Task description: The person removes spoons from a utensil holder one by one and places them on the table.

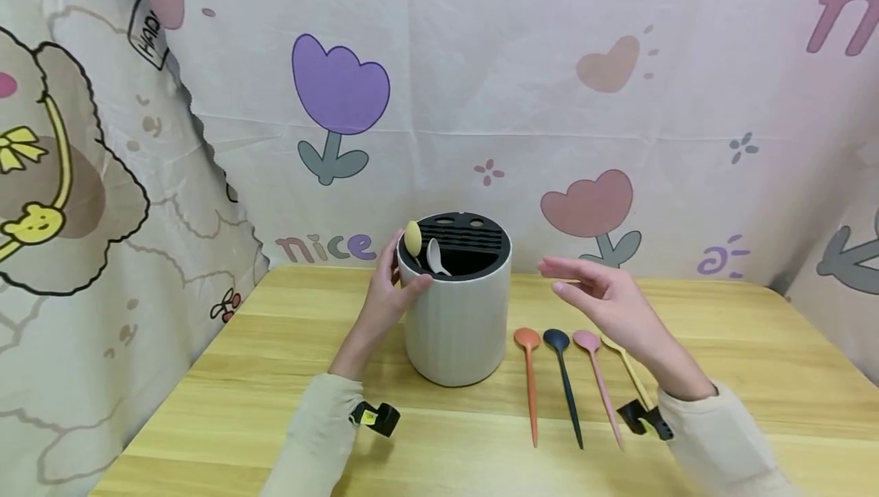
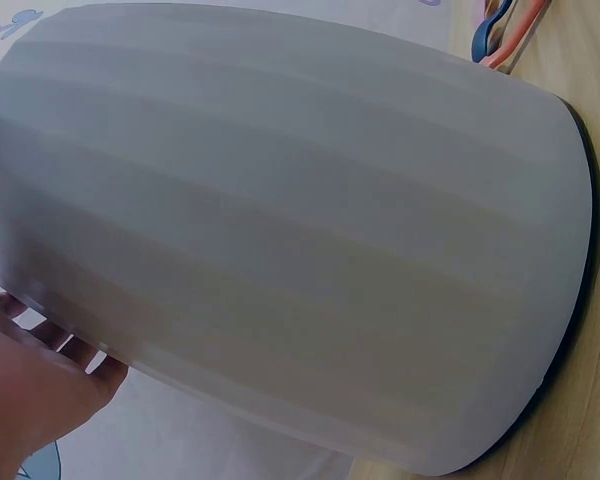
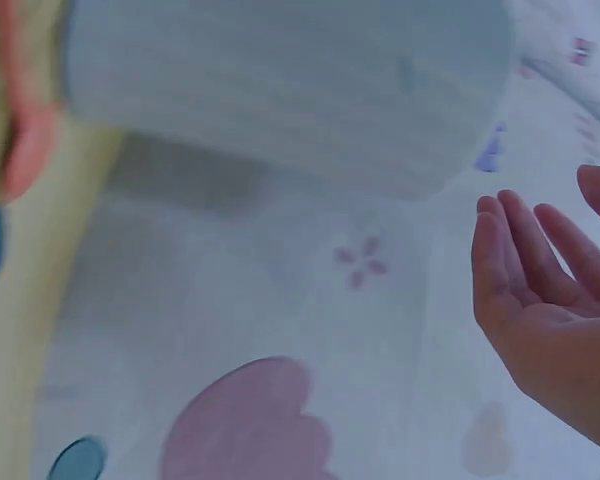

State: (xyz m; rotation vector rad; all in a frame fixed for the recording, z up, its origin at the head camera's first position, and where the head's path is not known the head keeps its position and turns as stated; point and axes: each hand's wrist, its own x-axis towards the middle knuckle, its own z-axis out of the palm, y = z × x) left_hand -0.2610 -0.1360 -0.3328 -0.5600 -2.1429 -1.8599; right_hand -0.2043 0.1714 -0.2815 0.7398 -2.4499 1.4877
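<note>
A pale grey ribbed utensil holder [image 1: 456, 329] with a black slotted lid [image 1: 462, 231] stands upright on the table. My left hand [image 1: 386, 292] grips its left side near the top, thumb at the front of the rim and fingers round the far side. In the left wrist view those fingers [image 2: 108, 372] lie along the holder's wall. A yellow spoon [image 1: 413, 239] and a whitish spoon [image 1: 436, 256] stick up from the lid's larger opening. To the right of the holder, apart from it, my right hand [image 1: 611, 302] hovers with nothing in it, fingers extended and thumb apart.
Right of the holder, an orange spoon [image 1: 527, 339], a dark blue spoon [image 1: 557, 340], a pink spoon [image 1: 587, 341] and a pale yellow spoon [image 1: 635, 379] lie side by side on the wooden table [image 1: 275, 375]. The right forearm partly covers the last one. A printed cloth [image 1: 467, 85] hangs behind.
</note>
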